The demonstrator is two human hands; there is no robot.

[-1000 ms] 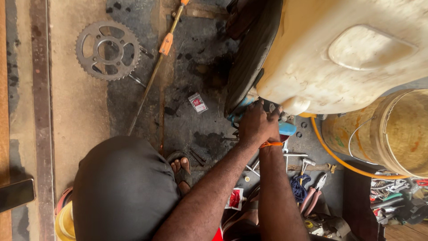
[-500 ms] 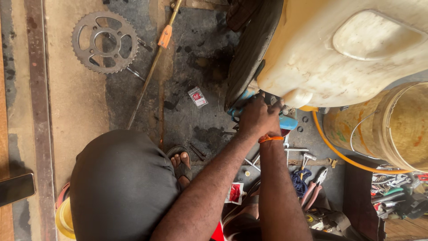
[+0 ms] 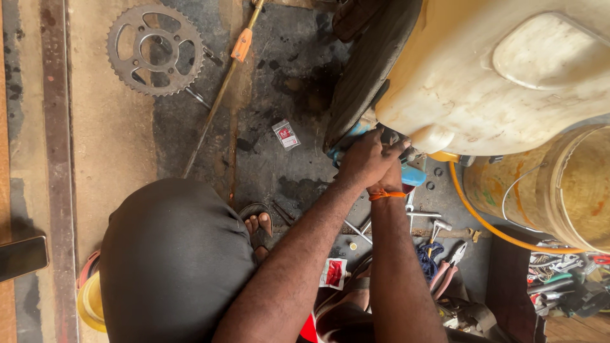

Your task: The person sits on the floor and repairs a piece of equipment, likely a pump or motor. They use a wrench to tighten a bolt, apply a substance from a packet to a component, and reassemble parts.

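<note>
Both my hands meet at one spot under a big cream plastic tank (image 3: 483,82), beside a black tyre (image 3: 365,70). My left hand (image 3: 363,160) is closed over a blue part (image 3: 413,176) that sticks out on either side of it. My right hand (image 3: 395,170), with an orange band on its wrist, is pressed against the left one and mostly hidden behind it. Its fingers reach up to dark metal at the tank's lower edge. My knee in dark cloth (image 3: 171,260) fills the lower left.
A toothed sprocket (image 3: 155,51) and a long rod with an orange sleeve (image 3: 222,89) lie on the oily floor. A small red-and-white packet (image 3: 286,134) lies nearby. A yellowish bucket (image 3: 546,190) stands at right. Pliers (image 3: 448,270) and spanners (image 3: 419,216) lie by my sandalled foot (image 3: 257,225).
The view has drifted a little, so everything sits slightly higher in frame. My hands stay locked at the same spot under the tank.
</note>
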